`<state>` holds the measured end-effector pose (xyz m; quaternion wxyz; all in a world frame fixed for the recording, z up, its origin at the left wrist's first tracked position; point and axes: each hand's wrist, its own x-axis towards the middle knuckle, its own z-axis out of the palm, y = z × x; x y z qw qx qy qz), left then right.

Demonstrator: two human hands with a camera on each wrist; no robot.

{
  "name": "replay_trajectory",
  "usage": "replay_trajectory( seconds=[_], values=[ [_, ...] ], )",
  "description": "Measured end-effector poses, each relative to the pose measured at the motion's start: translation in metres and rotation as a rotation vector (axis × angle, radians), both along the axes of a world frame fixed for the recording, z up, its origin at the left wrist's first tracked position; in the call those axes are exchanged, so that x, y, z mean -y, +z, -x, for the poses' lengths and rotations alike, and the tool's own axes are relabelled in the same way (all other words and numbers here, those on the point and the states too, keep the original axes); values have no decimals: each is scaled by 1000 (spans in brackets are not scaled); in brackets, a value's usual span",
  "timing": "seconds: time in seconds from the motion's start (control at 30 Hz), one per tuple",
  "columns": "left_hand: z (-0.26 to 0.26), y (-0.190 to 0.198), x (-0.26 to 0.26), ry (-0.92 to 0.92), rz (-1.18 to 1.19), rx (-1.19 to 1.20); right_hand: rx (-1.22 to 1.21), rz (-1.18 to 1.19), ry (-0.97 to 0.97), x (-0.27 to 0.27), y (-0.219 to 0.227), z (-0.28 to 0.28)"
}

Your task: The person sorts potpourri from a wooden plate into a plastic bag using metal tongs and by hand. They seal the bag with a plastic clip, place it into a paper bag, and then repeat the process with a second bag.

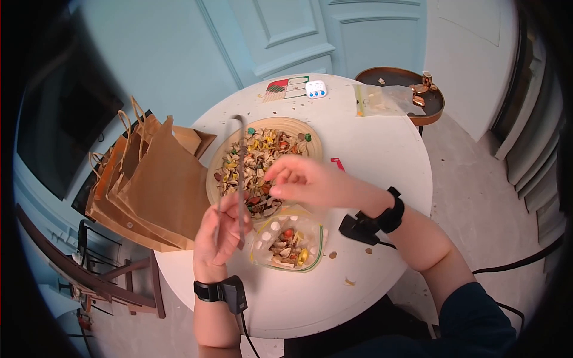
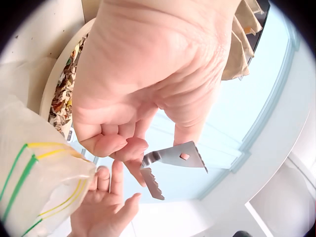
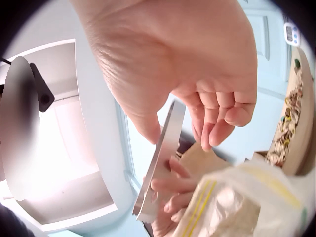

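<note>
Metal tongs (image 1: pixel 241 156) stand upright in my left hand (image 1: pixel 218 234), whose fingers grip them low down. The left wrist view shows curled fingers of the left hand (image 2: pixel 148 74) around the tongs (image 2: pixel 180 156), with the toothed ends spread apart. My right hand (image 1: pixel 307 180) hovers over the near right part of the round plate (image 1: pixel 212 179) of dried petals (image 1: pixel 262 156); its fingers are loosely bent and hold nothing. Just below lies an open zip bag (image 1: pixel 317 247) with some petals inside. In the right wrist view the tongs (image 3: pixel 169 136) show beyond the right thumb.
Brown paper bags (image 1: pixel 161 179) stand at the left edge of the white table (image 1: pixel 376 179). A red item (image 1: pixel 338 164) lies right of the plate. At the back are a white timer (image 1: pixel 316 89), a card and another clear bag (image 1: pixel 385 100), beside a round side tray (image 1: pixel 440 107).
</note>
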<state>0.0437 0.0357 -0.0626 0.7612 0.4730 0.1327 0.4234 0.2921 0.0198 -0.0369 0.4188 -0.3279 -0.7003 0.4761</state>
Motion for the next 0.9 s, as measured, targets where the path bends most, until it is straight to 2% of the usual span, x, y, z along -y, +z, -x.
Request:
replay_trajectory(
  seconds=[0.03, 0.1, 0.13, 0.17, 0.23, 0.37, 0.43, 0.5, 0.57, 0.63, 0.73, 0.9],
  values=[
    [3, 2, -1, 4, -2, -2, -2, -2, 4, -1, 2, -8],
    [7, 10, -4, 72, -93, -19, 178, 100, 18, -1, 10, -24],
    [9, 12, -5, 34, -75, 48, 282, 42, 56, -4, 3, -32],
    [11, 12, -7, 38, -81, 39, 273, 36, 60, -5, 0, -35],
    [14, 11, -9, 123, 2, 110, 549, 49, 131, -5, -4, -39],
    [2, 26, -11, 242, 36, 27, 548, -12, 199, -8, -14, -35],
    [-1, 32, -24, 428, -133, -357, 608, 15, 238, -10, -16, -33],
    [-7, 44, -35, 435, -138, -389, 595, 61, 239, -14, -17, -32],
    [-17, 58, -46, 431, -194, -566, 585, 103, 237, -13, -16, -31],
    [-15, 57, -64, 410, -210, -653, 607, 128, 230, -10, -11, -31],
    [-16, 47, -87, 561, -321, -776, 568, 130, 240, -10, -14, -31],
    [-9, 38, -106, 587, -376, -881, 582, 114, 256, -12, -13, -31]
  ],
)
